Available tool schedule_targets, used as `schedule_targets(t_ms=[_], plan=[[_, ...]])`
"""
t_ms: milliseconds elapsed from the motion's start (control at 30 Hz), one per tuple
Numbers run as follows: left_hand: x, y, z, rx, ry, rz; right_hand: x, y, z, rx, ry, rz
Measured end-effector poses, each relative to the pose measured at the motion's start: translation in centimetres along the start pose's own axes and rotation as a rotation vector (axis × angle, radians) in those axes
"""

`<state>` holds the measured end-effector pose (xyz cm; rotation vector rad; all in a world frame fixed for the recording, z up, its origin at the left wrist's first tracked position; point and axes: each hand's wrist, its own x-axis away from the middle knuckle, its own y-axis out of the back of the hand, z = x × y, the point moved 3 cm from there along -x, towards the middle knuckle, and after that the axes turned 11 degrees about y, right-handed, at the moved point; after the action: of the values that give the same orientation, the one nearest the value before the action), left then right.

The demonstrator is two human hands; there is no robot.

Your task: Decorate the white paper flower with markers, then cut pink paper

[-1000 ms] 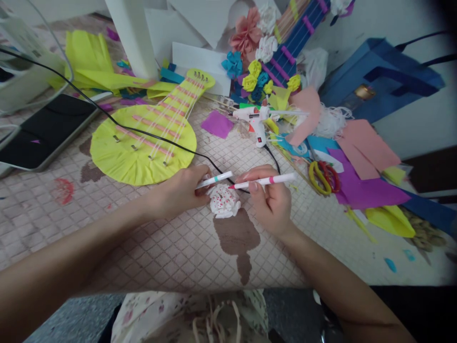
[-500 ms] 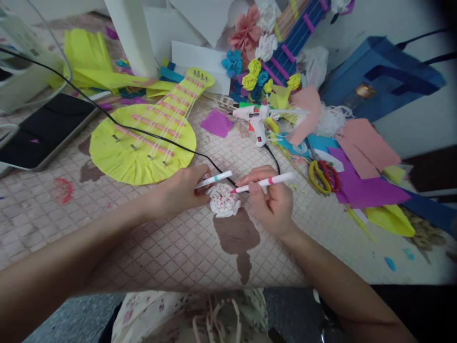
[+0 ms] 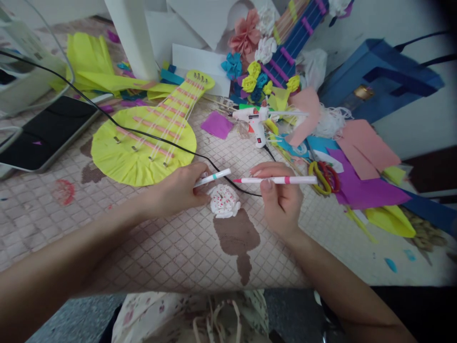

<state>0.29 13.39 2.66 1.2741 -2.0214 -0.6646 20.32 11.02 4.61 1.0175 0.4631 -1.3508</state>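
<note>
A white paper flower (image 3: 224,201) speckled with pink-red dots lies on the quilted table cover. My left hand (image 3: 185,188) is closed around a white marker (image 3: 215,176) with a teal band, its fingertips at the flower's left edge; whether they also pinch a petal I cannot tell. To the right, my right hand (image 3: 282,200) grips a white felt-tip pen (image 3: 274,180) with a pink band. The pen lies nearly level, its bare pink tip pointing left, apart from the flower and above its upper right side.
A yellow paper guitar (image 3: 143,147) lies behind my left hand, crossed by a black cable (image 3: 160,133). Further back stand a glue gun (image 3: 257,128) and paper flowers (image 3: 252,78). Scissors (image 3: 323,177), coloured paper sheets (image 3: 371,147) and a blue bag (image 3: 378,81) are right; a tablet (image 3: 50,131) is left.
My right hand has moved right with the pink pen, lifting its tip away from the flower and levelling the pen. My left hand and the flower have hardly moved.
</note>
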Motion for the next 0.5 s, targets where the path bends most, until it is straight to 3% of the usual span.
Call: schedule_targets(t_ms=[167, 300, 500], plan=[[0.4, 1.0, 0.1, 0.023, -0.004, -0.074, -0.2, 0.4, -0.3, -0.023, -0.09, -0.064], [0.6, 0.9, -0.1, 0.07, 0.002, -0.049, 0.2, 0.3, -0.4, -0.095, -0.18, -0.042], [0.6, 0.7, -0.2, 0.07, 0.015, -0.03, 0.4, -0.1, 0.5, -0.016, -0.01, 0.149]])
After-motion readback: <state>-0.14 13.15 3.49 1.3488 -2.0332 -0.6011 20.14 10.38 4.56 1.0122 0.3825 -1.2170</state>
